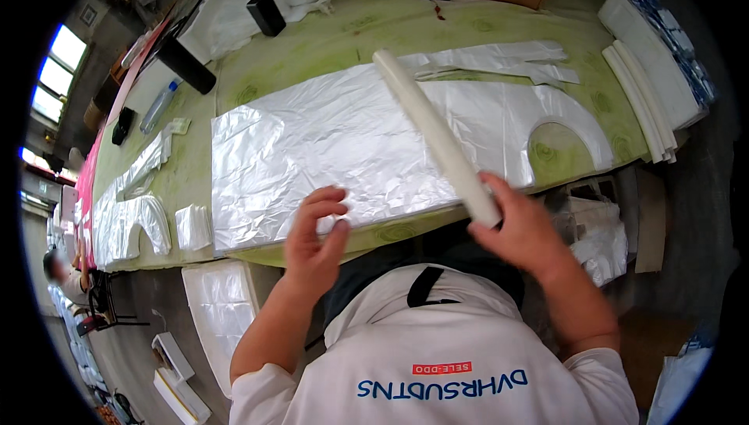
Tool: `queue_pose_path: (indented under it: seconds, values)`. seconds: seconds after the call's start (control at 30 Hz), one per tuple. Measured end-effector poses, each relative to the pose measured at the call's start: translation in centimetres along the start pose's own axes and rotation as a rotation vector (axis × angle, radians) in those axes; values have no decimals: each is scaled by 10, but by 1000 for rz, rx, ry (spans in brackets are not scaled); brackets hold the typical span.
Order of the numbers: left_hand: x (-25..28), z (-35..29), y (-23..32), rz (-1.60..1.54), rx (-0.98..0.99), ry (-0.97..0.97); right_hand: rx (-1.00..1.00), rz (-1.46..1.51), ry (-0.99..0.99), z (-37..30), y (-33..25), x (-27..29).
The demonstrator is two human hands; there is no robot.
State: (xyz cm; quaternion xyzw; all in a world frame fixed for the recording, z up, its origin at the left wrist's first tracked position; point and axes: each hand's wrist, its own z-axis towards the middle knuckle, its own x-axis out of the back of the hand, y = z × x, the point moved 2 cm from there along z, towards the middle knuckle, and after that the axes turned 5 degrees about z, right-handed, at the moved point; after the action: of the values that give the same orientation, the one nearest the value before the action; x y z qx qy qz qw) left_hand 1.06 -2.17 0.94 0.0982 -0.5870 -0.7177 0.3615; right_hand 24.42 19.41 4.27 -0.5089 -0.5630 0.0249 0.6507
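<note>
My right hand (515, 224) is closed around the near end of a long whitish tube (429, 127), which slants away to the upper left. Beneath the tube a large sheet of thin, shiny white plastic (289, 152) lies crinkled on the table, its right part cut in a rounded arch. My left hand (314, 238) is held above the sheet's near edge, its fingers apart and slightly bent, with nothing in them. Beyond the tube's far end, long strips of the same plastic (499, 58) lie on the cloth.
A green patterned cloth (343, 35) covers the table. To the left are smaller plastic pieces (133, 226), a clear bottle (159, 106) and a black cylinder (187, 66). White rolls (636, 101) rest at the right edge. Under the table's near edge stands a plastic-covered stack (222, 300).
</note>
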Motion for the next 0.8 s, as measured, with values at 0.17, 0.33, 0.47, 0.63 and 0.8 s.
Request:
queue_pose_path:
  seconds: [0.17, 0.33, 0.47, 0.63, 0.8]
  values:
    - [-84, 64, 33, 309, -255, -363, -50, 453, -87, -22, 0, -47]
    - [-121, 88, 43, 532, -378, -502, -34, 521, -201, -31, 8, -49]
    - [-157, 113, 58, 549, -400, -587, 19, 726, -151, -40, 33, -56]
    - [-203, 126, 42, 700, -204, -774, 50, 893, -124, -47, 46, -63]
    - [-214, 139, 27, 780, -107, -819, 31, 975, 7, -52, 68, -64]
